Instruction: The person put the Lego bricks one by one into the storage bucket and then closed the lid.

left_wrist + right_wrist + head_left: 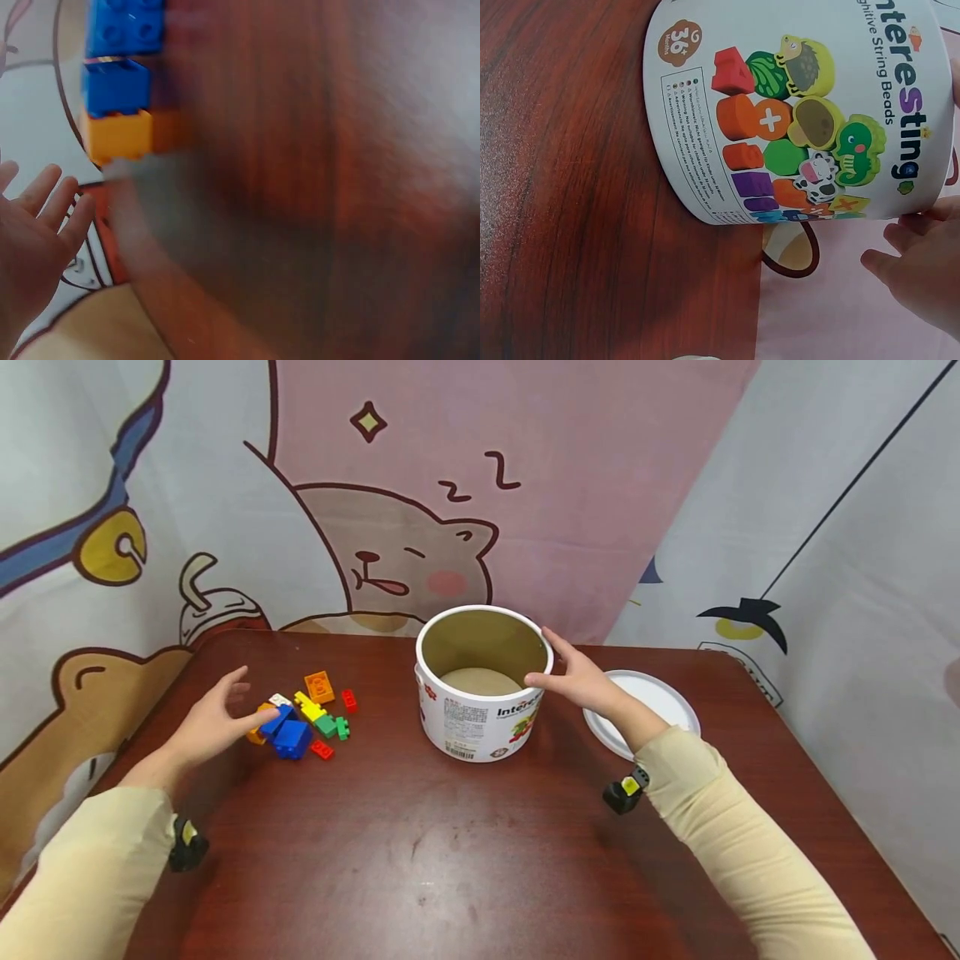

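My left hand (206, 722) hovers at the left of the table beside a loose group of toy bricks, fingers spread and holding nothing. Its thumb overlaps a blue brick (292, 739) group in the head view; I cannot tell whether they touch. In the left wrist view, blue bricks (116, 86) and an orange brick (120, 135) stand close to the hand. A white printed bucket (480, 727) stands upright with its mouth uncovered and nothing visible inside. My right hand (585, 681) is at the bucket's right rim, its thumb and fingers spread and apparently touching it.
A round white lid (637, 681) lies flat at the right, partly behind the right forearm. Orange (319, 687), yellow, green and red bricks are scattered near the blue ones. The dark wooden table (420, 860) meets a cartoon-printed cloth (600, 485) at its back and sides.
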Motion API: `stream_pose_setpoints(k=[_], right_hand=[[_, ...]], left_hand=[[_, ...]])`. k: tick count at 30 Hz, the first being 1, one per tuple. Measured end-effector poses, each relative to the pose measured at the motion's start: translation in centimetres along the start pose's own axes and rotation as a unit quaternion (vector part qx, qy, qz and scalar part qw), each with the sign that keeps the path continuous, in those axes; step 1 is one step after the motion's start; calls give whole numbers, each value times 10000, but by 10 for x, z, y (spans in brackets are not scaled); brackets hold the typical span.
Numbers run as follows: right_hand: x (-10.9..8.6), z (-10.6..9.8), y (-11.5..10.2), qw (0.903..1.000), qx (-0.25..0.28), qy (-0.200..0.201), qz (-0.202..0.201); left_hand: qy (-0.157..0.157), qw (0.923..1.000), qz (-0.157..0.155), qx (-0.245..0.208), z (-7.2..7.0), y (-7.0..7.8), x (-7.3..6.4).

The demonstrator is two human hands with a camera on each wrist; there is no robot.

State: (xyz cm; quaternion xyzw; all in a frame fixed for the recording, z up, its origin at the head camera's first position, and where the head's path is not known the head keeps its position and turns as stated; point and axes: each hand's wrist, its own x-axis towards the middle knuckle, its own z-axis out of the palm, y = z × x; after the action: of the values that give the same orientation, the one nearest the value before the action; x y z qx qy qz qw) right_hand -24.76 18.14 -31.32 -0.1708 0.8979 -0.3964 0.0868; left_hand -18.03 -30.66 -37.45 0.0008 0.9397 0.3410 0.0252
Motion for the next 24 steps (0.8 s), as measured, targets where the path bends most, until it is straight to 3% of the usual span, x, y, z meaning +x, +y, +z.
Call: stream_pose_setpoints(k=[8,18,24], right_hand=[[2,0,2,9999,-139,-12,-18],[2,-1,3,9998,-159,-50,-59],[2,-1,3,9999,-135,-85,-60]], left_hand=[[-186,9990,-375,-147,6,-22,-5],[-54,9999,-139,50,10,-35,-9],[-137,9994,-297,81,8,-37,-8]])
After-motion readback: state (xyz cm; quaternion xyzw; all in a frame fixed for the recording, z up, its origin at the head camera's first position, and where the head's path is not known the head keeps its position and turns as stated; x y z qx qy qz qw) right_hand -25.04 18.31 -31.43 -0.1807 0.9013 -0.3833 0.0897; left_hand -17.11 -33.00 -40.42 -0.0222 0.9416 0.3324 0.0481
